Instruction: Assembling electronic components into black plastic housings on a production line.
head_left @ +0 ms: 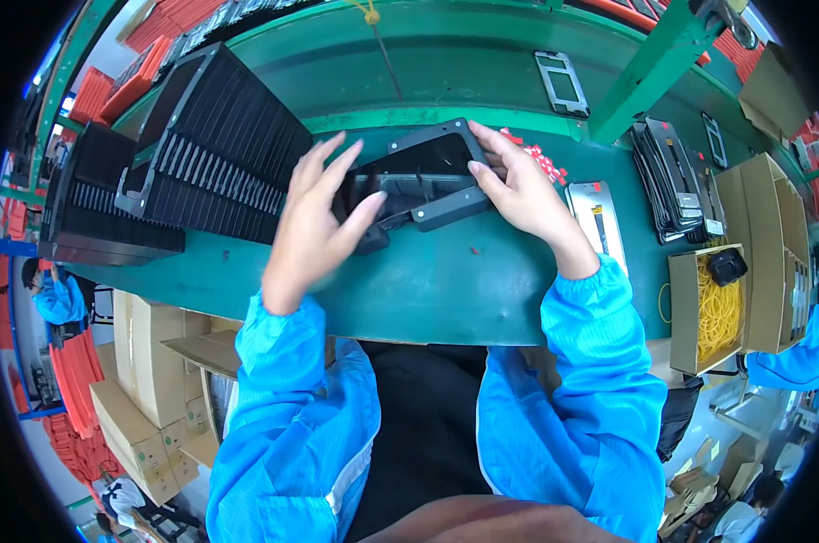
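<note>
A: Where's your black holder (447,210)?
B: Upper middle of the picture, slanted over the green bench (437,290), with a glossy dark panel (428,158) inside.
A: And your fingers?
B: Your right hand (523,185) pinches the holder's right end between thumb and fingers. Your left hand (312,217) is spread at its left end; you can't tell from this blur whether it touches.
A: Any advice?
B: I'd have you steady the rim with both hands, fingertips off the gloss, elbow clear of that black stack (233,113), upper left.
</note>
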The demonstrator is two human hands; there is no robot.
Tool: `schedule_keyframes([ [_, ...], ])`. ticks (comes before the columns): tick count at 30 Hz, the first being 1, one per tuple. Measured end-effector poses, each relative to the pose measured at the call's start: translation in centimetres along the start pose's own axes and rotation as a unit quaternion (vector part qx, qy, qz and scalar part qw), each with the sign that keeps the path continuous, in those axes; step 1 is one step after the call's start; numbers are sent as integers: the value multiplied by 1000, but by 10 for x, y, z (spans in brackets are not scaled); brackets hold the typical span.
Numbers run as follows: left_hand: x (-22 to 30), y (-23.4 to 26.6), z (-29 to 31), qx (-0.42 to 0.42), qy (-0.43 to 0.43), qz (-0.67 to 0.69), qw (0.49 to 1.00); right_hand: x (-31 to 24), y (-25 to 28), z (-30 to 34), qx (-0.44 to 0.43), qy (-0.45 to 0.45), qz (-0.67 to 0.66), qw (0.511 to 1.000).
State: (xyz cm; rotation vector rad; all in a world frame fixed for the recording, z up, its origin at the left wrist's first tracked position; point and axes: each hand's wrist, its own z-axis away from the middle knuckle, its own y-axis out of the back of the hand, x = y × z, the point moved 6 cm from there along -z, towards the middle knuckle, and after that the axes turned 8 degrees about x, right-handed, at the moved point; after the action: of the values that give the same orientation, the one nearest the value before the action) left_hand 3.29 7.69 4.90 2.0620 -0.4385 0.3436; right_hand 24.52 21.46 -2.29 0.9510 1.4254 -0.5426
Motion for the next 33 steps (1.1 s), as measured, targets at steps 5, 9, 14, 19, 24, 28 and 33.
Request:
schedule_keyframes([
  [5, -21, 4, 16, -69, 116, 6, 991, -15, -2, -7, 6, 84, 124, 989],
  [9, -25, 10, 10, -88, 141, 3, 986, -29, 4, -10, -41, 199, 260, 944],
  [14, -35, 0, 12, -140, 184, 46, 972, -49, 42, -81, 73, 20, 141, 987],
  [19, -49, -22, 29, -56, 106, 180, 976, -126, -14, -132, 132, 79, -191, 970],
  [24, -48, -14, 31, -15, 34, 206, 978, -160, -71, -66, -227, 153, -57, 960],
  [28, -40, -7, 34, -19, 11, 175, 984, -118, -89, 29, -339, 110, 156, 921],
  [33, -45, -9, 36, 4, 8, 147, 989, -77, -107, 62, -196, 362, 218, 885],
])
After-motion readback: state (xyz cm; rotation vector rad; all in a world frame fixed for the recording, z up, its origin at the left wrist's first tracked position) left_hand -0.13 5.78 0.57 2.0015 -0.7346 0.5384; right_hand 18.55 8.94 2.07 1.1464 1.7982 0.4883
